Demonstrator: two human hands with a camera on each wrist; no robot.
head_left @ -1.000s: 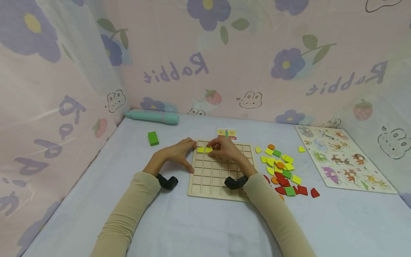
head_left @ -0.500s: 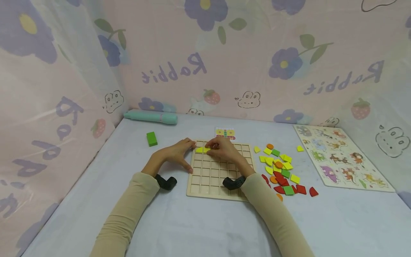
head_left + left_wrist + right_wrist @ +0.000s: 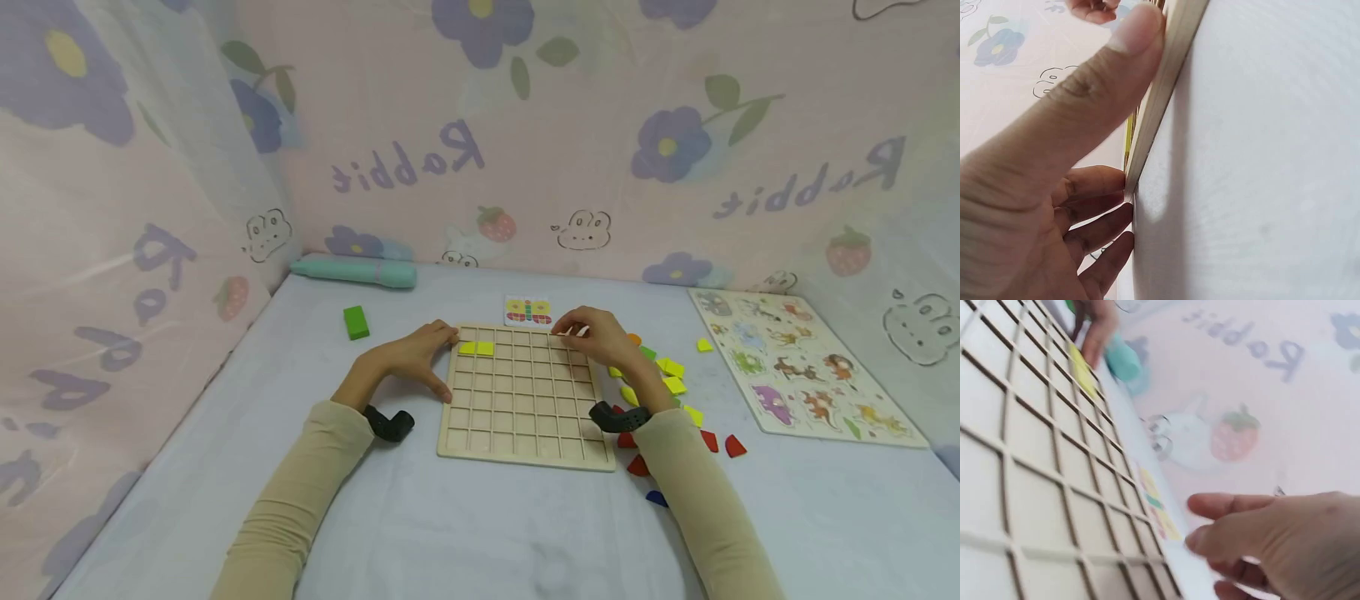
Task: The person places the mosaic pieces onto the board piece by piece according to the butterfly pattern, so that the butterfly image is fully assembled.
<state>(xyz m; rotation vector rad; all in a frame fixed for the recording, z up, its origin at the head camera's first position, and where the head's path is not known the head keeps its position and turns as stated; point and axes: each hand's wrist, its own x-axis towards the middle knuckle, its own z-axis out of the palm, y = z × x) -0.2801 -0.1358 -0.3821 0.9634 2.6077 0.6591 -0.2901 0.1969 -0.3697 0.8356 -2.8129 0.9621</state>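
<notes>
A square wooden grid board [image 3: 510, 421] lies flat before me. In its upper left cells sit two yellow pieces side by side, a quarter-round one [image 3: 467, 348] and a square one [image 3: 485, 348]. My left hand [image 3: 408, 357] rests against the board's left side, its thumb [image 3: 1141, 28] pressed to the rim and the other fingertips at the far left corner. Over the board's far right corner hovers my right hand [image 3: 606, 337], fingers loosely bent with nothing visible between them. The right wrist view shows this hand [image 3: 1272, 534] apart from the grid.
Behind the board lies a small butterfly pattern card [image 3: 527, 311]. Loose yellow pieces [image 3: 674, 386], red pieces [image 3: 735, 447] and a blue piece [image 3: 657, 498] scatter on the right, partly under my right arm. An animal puzzle [image 3: 806, 367], green block [image 3: 356, 322] and teal marker-shaped object [image 3: 352, 272] lie farther out.
The right hand has let go of the square yellow piece, now beside the quarter-round one, and has moved right across the board. My left hand stays where it was.
</notes>
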